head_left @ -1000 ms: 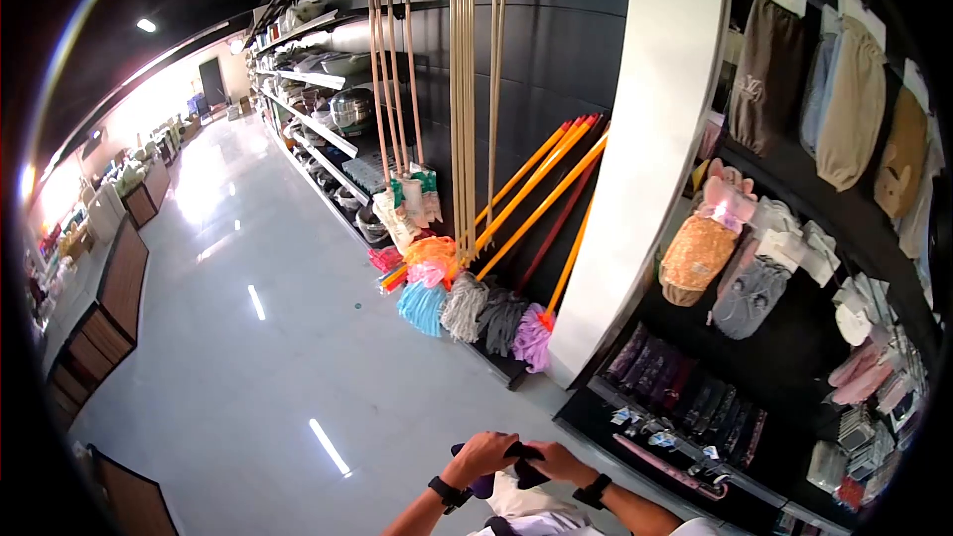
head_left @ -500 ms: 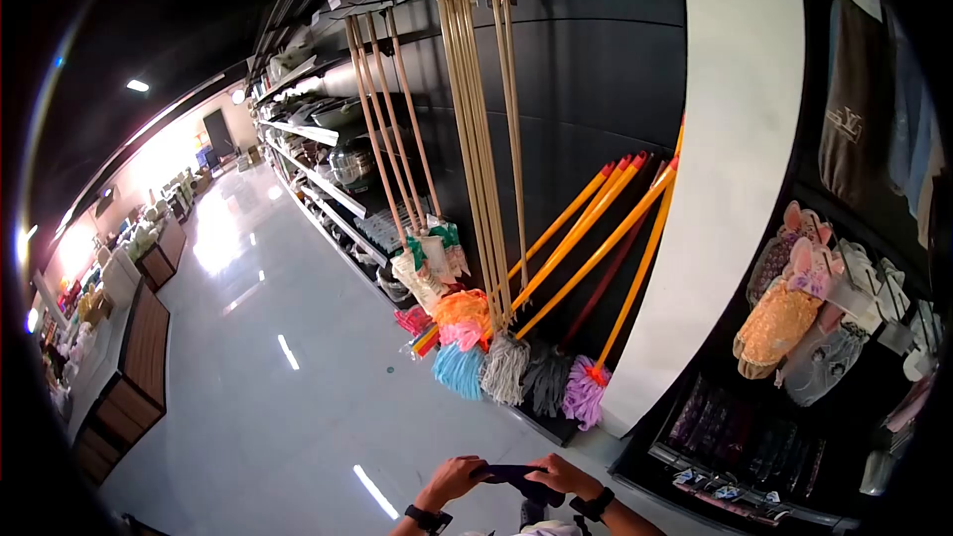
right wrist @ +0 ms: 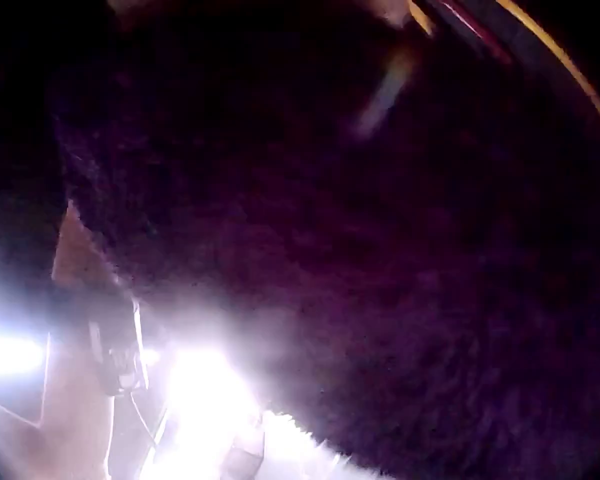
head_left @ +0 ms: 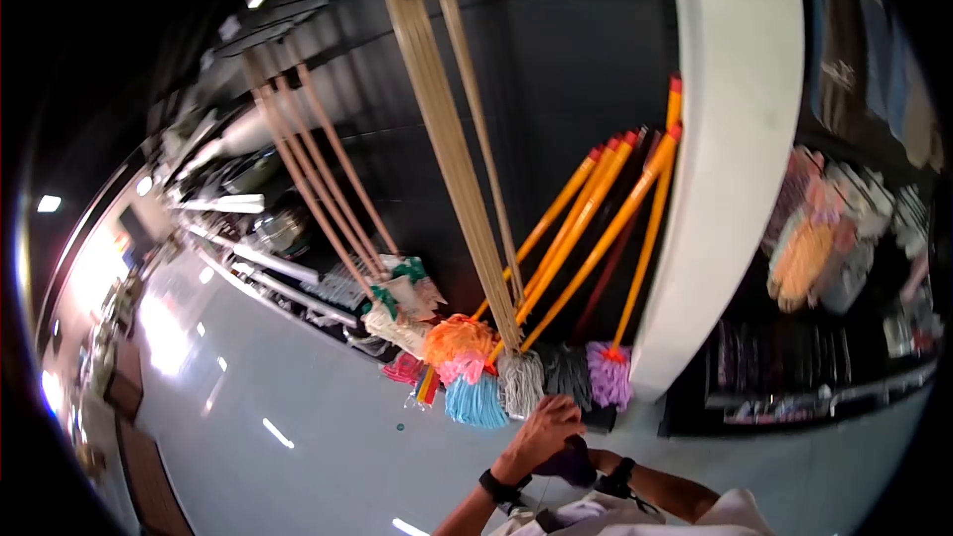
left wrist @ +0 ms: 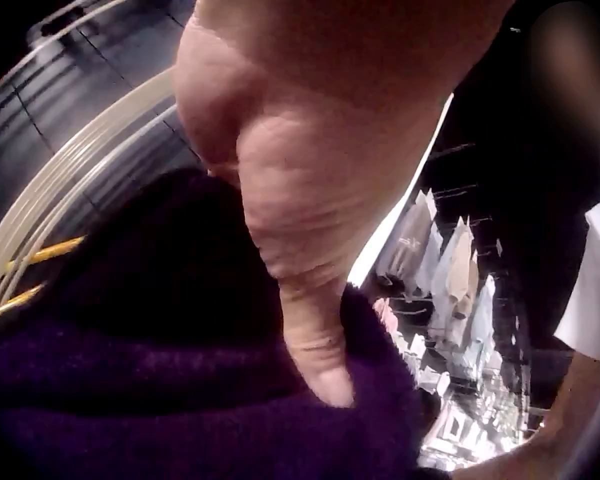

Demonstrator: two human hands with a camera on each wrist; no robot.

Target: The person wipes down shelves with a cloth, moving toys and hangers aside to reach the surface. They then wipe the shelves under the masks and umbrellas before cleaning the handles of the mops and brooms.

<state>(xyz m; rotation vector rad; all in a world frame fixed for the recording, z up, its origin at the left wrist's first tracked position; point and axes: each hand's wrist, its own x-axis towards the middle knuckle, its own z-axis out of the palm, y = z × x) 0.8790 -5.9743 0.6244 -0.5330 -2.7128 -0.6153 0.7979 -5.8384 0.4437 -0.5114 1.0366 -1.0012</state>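
Note:
A dark purple, fleecy cloth is bunched between my two hands, low in the head view. My left hand grips it from above; in the left wrist view its thumb presses down on the soft pile. On the other side my right hand holds the cloth, mostly hidden behind the left hand and the fabric. The purple pile fills most of the right wrist view, with only bits of skin showing along its top edge. Both wrists carry black bands.
Several mops with fringed heads and orange handles lean against a dark wall ahead. A white pillar stands right of them. Beyond it hang packaged sleeves and gloves. Shelving runs along the aisle floor at left.
The cloth was stretched between the hands half a second ago; now they are close together, the left raised over the right. The head view has tilted and shifted.

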